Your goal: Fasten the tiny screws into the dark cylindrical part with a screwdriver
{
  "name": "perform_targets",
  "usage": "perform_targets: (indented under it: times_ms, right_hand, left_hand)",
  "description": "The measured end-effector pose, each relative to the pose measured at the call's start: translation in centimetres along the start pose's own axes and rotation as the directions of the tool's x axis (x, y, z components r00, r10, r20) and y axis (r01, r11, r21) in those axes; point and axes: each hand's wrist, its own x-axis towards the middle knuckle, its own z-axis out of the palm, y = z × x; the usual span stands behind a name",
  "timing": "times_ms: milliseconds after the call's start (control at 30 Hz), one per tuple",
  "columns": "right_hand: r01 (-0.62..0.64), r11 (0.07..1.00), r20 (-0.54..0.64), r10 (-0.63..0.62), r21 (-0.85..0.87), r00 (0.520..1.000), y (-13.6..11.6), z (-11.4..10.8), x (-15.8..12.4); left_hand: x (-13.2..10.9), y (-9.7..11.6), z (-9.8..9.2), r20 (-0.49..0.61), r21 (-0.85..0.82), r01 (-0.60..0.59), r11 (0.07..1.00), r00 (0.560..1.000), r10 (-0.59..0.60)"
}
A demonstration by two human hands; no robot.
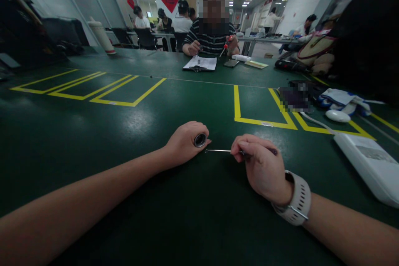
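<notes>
Left hand (186, 144) grips ring (200, 140), right hand (262, 168) holds thin tool (220, 151)

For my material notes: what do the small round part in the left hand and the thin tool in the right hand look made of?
The small round silver-rimmed part in the left hand: probably polished metal, rim glinting around a dark centre. The thin silver tool in the right hand: bright, slim, steel-like shaft; dark handle perhaps plastic, hard to tell.
</notes>
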Motion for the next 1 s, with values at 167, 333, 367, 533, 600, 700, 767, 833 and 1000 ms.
perform_targets:
  times_ms: [167, 333, 367, 533, 600, 700, 767, 833, 1000]
  right_hand:
    - [0.068, 0.996, 0.092, -0.064, -0.049, 0.994, 0.0, 0.2, -0.3]
    - [0.070, 0.995, 0.095, -0.064, -0.064, 0.993, 0.1, -0.1, -0.3]
    - [0.075, 0.995, 0.084, -0.069, -0.064, 0.994, 0.1, -0.2, -0.2]
    - [0.092, 0.993, 0.047, -0.089, -0.074, 0.995, 0.2, -0.3, 0.0]
    - [0.100, 0.988, 0.094, -0.089, -0.120, 0.992, -0.2, 0.0, 0.0]
    - [0.100, 0.955, 0.192, -0.046, -0.279, 0.980, -1.1, 0.7, -0.1]
    - [0.101, 0.932, 0.239, -0.016, -0.349, 0.971, -1.6, 1.0, -0.1]
    - [0.096, 0.933, 0.283, 0.007, -0.347, 0.959, -1.7, 1.1, 0.0]
    - [0.032, 0.974, 0.318, 0.042, -0.225, 0.947, -1.2, 0.8, 0.1]
  left_hand:
    - [0.0, -0.1, 0.0, 0.010, 0.000, -0.022, 1.000, 1.000, 0.022]
    - [0.0, 0.0, 0.0, 0.002, 0.018, -0.005, 1.000, 1.000, 0.005]
    - [0.0, 0.0, 0.0, 0.001, 0.023, 0.004, 1.000, 1.000, -0.004]
    - [0.0, 0.0, 0.0, -0.002, 0.002, 0.014, 1.000, 1.000, -0.014]
    - [0.1, 0.0, 0.0, 0.006, -0.011, 0.002, 1.000, 1.000, -0.002]
    - [0.1, 0.1, -0.1, 0.018, -0.027, -0.040, 0.999, 0.999, 0.041]
    - [0.1, 0.3, -0.1, 0.016, -0.038, -0.069, 0.997, 0.997, 0.069]
    - [0.1, 0.3, -0.2, 0.004, -0.043, -0.073, 0.996, 0.997, 0.074]
    - [0.0, 0.4, -0.2, 0.002, -0.042, -0.037, 0.998, 0.999, 0.037]
